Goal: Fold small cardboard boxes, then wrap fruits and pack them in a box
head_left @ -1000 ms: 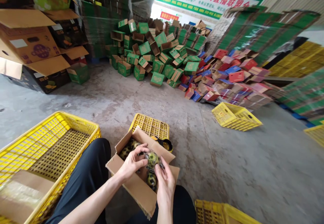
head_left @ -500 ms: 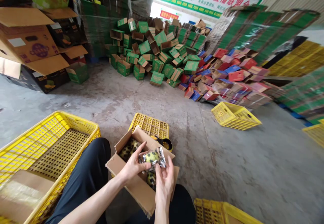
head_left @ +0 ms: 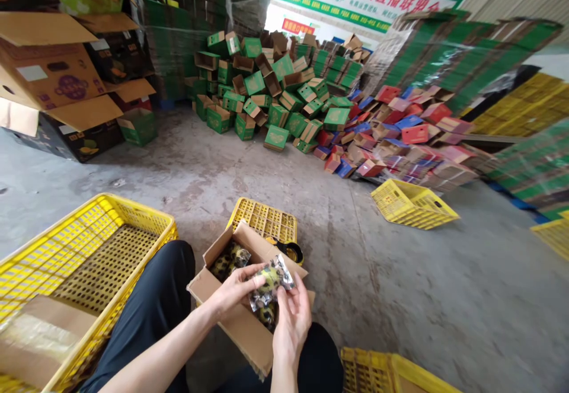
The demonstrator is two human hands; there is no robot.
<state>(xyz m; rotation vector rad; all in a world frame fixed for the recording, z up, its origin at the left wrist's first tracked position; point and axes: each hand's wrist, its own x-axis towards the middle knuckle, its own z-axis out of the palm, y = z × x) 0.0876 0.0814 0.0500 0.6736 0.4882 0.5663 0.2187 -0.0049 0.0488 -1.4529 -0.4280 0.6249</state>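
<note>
Between my two hands is a clear plastic packet with a yellow-green, dark-spotted item inside; its exact kind I cannot make out. My left hand grips the packet's left side, thumb on top. At its right end, the fingers of my right hand pinch it. Below is an open cardboard box, tilted, its flaps spread out. More spotted packets lie inside the box, partly hidden by my hands. A yellow tape dispenser sits just behind the box.
An upturned yellow crate stands under and behind the box. At the left is a large yellow crate with flat cardboard in it. Another yellow crate stands to the right. Green boxes and red boxes are heaped farther back.
The packet has turned slightly between my hands. My left fingers have come down and closed over it, where the index finger was raised before.
</note>
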